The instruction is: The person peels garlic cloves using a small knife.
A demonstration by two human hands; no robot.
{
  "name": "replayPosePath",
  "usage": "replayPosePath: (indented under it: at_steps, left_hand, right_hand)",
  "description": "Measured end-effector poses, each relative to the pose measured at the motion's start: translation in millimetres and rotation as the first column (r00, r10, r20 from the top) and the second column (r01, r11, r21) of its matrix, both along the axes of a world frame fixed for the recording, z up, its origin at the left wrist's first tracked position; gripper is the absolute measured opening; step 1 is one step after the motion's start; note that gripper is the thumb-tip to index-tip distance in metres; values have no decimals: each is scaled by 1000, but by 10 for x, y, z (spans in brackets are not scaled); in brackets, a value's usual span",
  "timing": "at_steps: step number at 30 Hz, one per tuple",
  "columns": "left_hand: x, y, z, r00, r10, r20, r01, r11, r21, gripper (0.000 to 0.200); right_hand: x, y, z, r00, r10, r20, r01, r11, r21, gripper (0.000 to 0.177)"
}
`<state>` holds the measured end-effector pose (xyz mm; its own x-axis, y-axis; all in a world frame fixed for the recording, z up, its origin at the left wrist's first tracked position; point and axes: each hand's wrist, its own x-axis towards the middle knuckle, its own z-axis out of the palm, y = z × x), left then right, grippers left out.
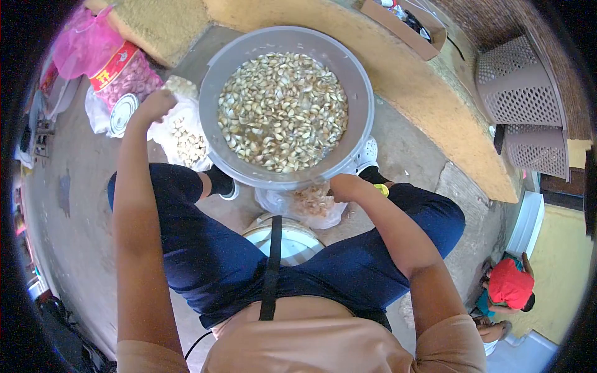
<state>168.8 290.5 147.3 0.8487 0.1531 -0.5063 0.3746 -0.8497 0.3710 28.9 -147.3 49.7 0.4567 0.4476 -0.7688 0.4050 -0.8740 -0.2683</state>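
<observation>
A large grey basin stands in front of my knees, filled with peeled garlic cloves in water. My left hand reaches out to the left of the basin. Its fingers curl down over a white bag of garlic cloves, and they hide what is in them. My right hand rests against the near rim of the basin with its fingers tucked under, just above a clear plastic bag of peels.
A pink mesh sack of garlic with a red label and a round white lid lie far left. A white bucket sits between my legs. Far right: a yellow ledge, a cardboard box, stacked plastic chairs and a person in red.
</observation>
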Motion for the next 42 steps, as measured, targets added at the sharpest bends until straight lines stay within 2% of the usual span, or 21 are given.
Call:
replayPosePath:
  at_steps: [2,5,8,11,14,17,18,20,23,26,29,32,35,38,41,42]
  left_hand:
    - [-121,-369,224,999,-24,46,36,959,-282,25]
    - [-163,-610,154,971,-168,169,236,787,-571,22]
    - [-272,-1043,303,944,-303,130,294,595,-748,25]
    - [-354,-1406,357,922,-355,155,332,519,-788,29]
    - [-443,-1696,454,963,-245,116,212,411,-887,35]
    - [-424,-1837,402,974,-187,130,190,355,-915,38]
    - [-427,-1873,409,977,-172,126,180,345,-921,39]
    - [-445,-1931,422,983,-141,117,157,325,-932,40]
    - [-461,-1975,475,982,-129,137,172,318,-932,38]
    - [-524,-2030,588,978,-87,190,208,311,-927,31]
    - [-550,-2048,637,950,-99,297,313,339,-888,30]
    - [-589,-2088,671,938,-28,344,329,377,-866,28]
    - [-604,-2096,678,932,-18,362,334,427,-840,28]
    - [-603,-2104,680,703,-77,707,617,561,-552,25]
    - [-598,-2093,665,460,-173,871,727,636,-257,22]
    - [-598,-2095,658,419,-168,893,741,632,-229,22]
  right_hand:
    - [4,-4,30,1000,14,7,-15,998,65,16]
    - [163,107,248,983,-153,-98,148,987,-57,23]
    - [219,60,220,932,-316,176,281,939,196,25]
    - [379,119,444,870,-451,198,368,863,345,29]
    - [472,186,834,803,-569,177,443,769,461,32]
    - [553,196,936,678,-732,-68,532,425,732,28]
    - [554,222,1045,626,-739,-250,603,255,756,29]
    - [538,306,1330,490,-645,-587,712,-92,696,30]
    - [508,366,1495,514,-562,-648,701,-161,695,26]
    - [479,424,1562,549,-616,-564,657,-98,747,26]
    - [480,451,1596,614,-646,-453,623,44,781,26]
    - [480,466,1641,606,-653,-455,633,49,772,24]
    - [489,494,1635,652,-676,-343,527,79,846,23]
    - [493,516,1655,649,-706,-284,504,119,856,25]
    - [500,525,1620,629,-733,-259,514,142,846,30]
    - [500,530,1622,626,-742,-241,509,155,847,32]
